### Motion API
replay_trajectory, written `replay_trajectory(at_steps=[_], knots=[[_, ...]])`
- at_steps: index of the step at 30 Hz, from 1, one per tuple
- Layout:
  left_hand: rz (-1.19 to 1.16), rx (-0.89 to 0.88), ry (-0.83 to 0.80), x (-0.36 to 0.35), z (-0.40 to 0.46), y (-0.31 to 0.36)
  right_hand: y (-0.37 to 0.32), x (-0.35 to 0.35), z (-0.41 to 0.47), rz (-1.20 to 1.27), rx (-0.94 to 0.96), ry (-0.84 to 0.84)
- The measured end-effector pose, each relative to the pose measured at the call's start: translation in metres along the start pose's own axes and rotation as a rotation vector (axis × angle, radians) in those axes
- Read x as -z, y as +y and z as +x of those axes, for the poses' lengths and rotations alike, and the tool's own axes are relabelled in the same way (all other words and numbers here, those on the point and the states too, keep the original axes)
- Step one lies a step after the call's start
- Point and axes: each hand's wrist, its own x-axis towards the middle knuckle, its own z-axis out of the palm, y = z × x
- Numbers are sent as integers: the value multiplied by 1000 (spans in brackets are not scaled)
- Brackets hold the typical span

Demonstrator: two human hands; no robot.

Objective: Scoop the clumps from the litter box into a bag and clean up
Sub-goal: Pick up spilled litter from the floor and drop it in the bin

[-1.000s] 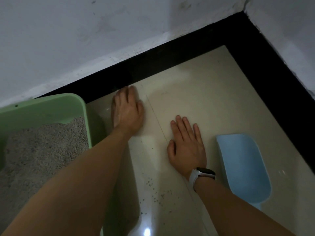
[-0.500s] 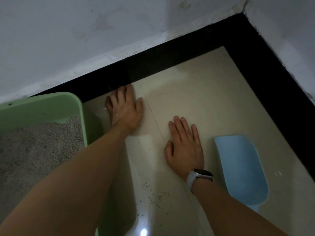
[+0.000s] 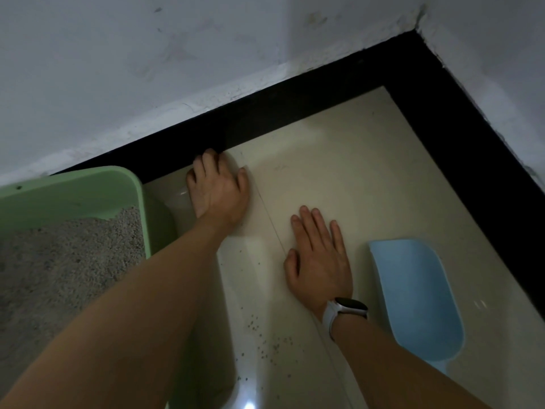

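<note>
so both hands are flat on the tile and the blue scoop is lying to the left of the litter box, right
Not quite. The head view shows the blue scoop lying on the tile to the right of the right hand, far from the green litter box, which is at the left. The left hand and right hand do rest flat on the tile.
</note>
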Motion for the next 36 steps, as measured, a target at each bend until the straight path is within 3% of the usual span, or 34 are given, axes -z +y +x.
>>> replay_trajectory(at_steps=[3,6,8,11,17,33,36], knots=[[-29,38,-43,-8,-13,-2,0,1,0,4,-2,2],[-75,-88,-49,-16,-41,-6,-1,1,0,12,2,6],[-208,-183,-18,-16,-62,-4,-1,0,0,12,3,5],[-377,-140,37,-13,-67,4,-2,0,-1,9,-1,11],[-176,-40,-14,-9,-10,7,-1,-1,0,9,10,16],[67,-267,52,6,16,-9,-1,0,0,6,15,19],[9,-254,67,7,5,-11,-1,0,0,8,10,17]])
